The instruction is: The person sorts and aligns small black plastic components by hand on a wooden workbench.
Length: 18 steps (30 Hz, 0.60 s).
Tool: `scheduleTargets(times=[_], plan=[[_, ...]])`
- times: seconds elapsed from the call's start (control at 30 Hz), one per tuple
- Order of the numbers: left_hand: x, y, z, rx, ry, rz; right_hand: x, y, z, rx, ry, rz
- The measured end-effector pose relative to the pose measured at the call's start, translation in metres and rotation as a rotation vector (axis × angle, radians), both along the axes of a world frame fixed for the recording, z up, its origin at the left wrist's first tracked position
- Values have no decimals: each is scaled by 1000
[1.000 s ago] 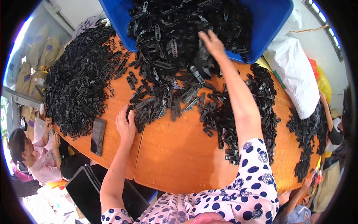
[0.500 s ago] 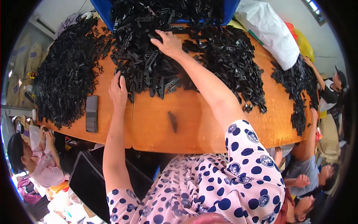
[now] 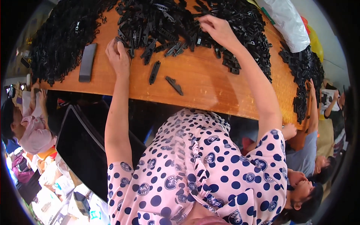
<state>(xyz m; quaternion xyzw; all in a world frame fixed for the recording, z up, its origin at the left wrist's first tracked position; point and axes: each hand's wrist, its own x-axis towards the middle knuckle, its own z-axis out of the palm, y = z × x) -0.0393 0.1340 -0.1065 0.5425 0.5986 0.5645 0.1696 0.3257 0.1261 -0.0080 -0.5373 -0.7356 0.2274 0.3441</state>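
Many black plastic parts [image 3: 139,33] lie heaped on the tabletop [image 3: 210,88]; the left hand [image 3: 119,58] curls at their left edge, and well apart, the right hand [image 3: 218,31] bends over parts farther right (whether either grips one, I cannot tell).

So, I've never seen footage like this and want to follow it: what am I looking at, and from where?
There is no machine here, just a person's two bare hands. The wide camera is worn on the person's head and looks down, so straight edges bend.

On the brown table are heaps of small black parts. Two loose parts lie nearer the person, and a dark slab lies left of the left hand. That hand is at the heap's near left edge; the right hand is over its right side, fingers curled. Whether either holds a part, I can't tell.
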Motion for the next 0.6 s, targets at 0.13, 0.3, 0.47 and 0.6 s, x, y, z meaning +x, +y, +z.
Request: scheduleTargets(times=[0.13,0.3,0.47,0.6], plan=[[18,-86,27,-11,108,43,15,-61,-10,81,-451,132],[66,-168,74,7,440,-479,17,-60,-34,261,-848,148],[77,-157,81,-58,654,-672,19,-57,-37,278,-705,126],[81,-141,67,9,808,-759,1,-76,-22,169,-322,61]])
